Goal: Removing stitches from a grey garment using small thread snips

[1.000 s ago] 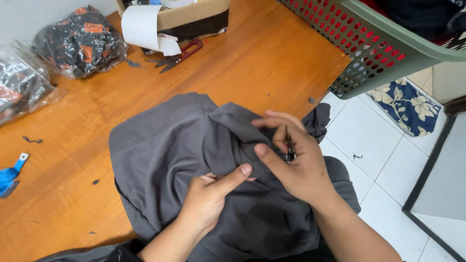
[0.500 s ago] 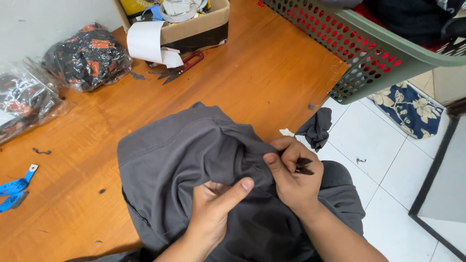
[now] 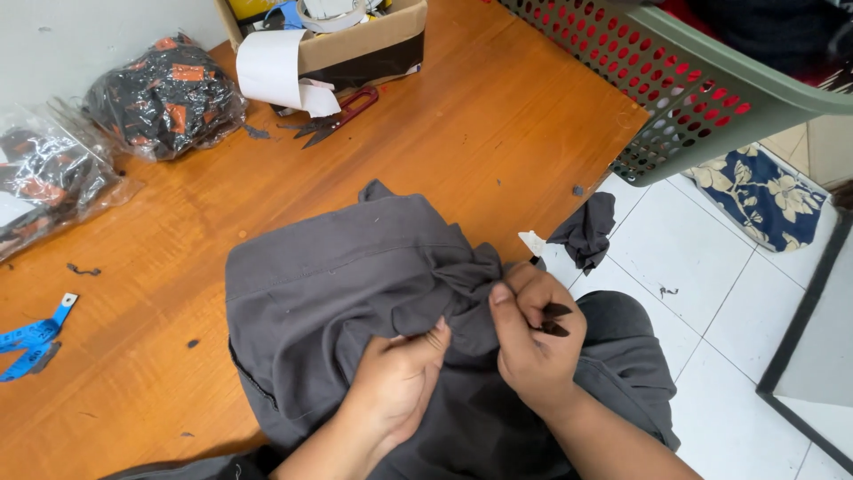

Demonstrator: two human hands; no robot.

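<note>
An orange-brown wooden counter [image 3: 498, 133] fills the left and centre of the frame, its edge running diagonally toward the lower middle. A pale grey wall [image 3: 89, 27] rises at the upper left. White square floor tiles [image 3: 737, 302] with dark grout lie at the right, carrying a blue floral mat [image 3: 764, 200] and a dark-framed panel [image 3: 813, 356] at the lower right.

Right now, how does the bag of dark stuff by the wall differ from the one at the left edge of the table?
The bag by the wall lies fully in view, bulging, its contents black with orange patches. The bag at the left edge is cut off by the frame, flatter, with more loose clear plastic and white showing. Both are clear bags on the wooden table, away from both hands.
</note>
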